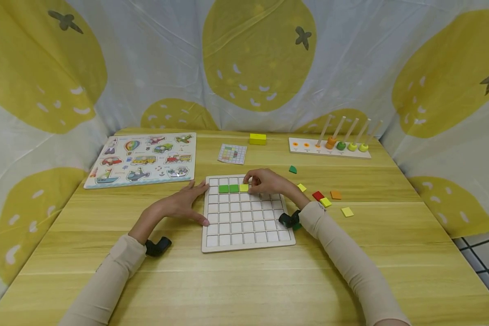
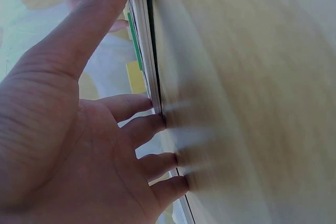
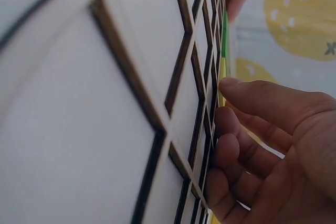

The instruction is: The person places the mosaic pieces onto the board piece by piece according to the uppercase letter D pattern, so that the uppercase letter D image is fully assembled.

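Note:
A white square grid board (image 1: 236, 228) with wooden ridges lies on the table. In its top row of cells sit two green square tiles (image 1: 228, 189) and, to their right, a yellow square tile (image 1: 243, 187). My right hand (image 1: 267, 182) reaches over the board's far right part, thumb and curled fingers pinching the yellow tile at its right side. In the right wrist view the thumb (image 3: 252, 93) lies at that tile's edge. My left hand (image 1: 186, 203), fingers spread, steadies the board's left edge; the left wrist view shows its fingertips (image 2: 165, 158) against that edge.
Right of the board lie loose yellow tiles (image 1: 347, 212), a red tile (image 1: 318, 195), an orange tile (image 1: 336, 194) and a green rounded piece (image 1: 293, 169). Farther back are a vehicle puzzle (image 1: 146, 149), a pattern card (image 1: 232, 154), a yellow block (image 1: 257, 139) and a peg stand (image 1: 346, 153).

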Available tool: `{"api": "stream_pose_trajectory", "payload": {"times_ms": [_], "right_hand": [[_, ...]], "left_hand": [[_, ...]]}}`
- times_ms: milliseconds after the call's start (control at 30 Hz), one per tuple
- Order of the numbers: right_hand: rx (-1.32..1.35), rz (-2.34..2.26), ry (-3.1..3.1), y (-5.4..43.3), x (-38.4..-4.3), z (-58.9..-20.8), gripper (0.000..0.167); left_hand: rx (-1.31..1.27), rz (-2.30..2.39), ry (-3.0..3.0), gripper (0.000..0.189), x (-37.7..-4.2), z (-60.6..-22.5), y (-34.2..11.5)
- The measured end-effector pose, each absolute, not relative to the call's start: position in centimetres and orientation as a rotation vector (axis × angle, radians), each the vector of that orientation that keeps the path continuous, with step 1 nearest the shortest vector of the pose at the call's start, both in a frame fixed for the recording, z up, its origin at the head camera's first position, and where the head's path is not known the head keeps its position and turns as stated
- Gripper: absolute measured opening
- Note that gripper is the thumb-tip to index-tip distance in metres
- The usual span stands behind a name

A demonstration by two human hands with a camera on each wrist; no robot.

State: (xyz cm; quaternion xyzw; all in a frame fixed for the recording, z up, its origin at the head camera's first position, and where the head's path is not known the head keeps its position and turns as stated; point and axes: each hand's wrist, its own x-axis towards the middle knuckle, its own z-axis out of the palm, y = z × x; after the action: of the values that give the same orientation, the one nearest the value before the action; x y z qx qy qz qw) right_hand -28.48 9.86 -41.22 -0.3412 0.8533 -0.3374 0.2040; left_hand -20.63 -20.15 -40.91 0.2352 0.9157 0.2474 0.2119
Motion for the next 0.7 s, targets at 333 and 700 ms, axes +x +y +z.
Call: {"api": "stream_pose_trajectory", "payload": {"times_ms": [333, 700], "right_hand": [[-0.991, -0.961, 2.426, 10.8, -28.4, -41.0, 0.025], [-0.936, -1.029, 2.484, 14.6, -27.6, -39.3, 0.031]], "left_hand": [[0.657, 0.690, 2.542, 0.113, -20.7, -41.0, -20.2], [0.657, 0.695, 2.544, 0.113, -20.6, -40.9, -20.2]]}}
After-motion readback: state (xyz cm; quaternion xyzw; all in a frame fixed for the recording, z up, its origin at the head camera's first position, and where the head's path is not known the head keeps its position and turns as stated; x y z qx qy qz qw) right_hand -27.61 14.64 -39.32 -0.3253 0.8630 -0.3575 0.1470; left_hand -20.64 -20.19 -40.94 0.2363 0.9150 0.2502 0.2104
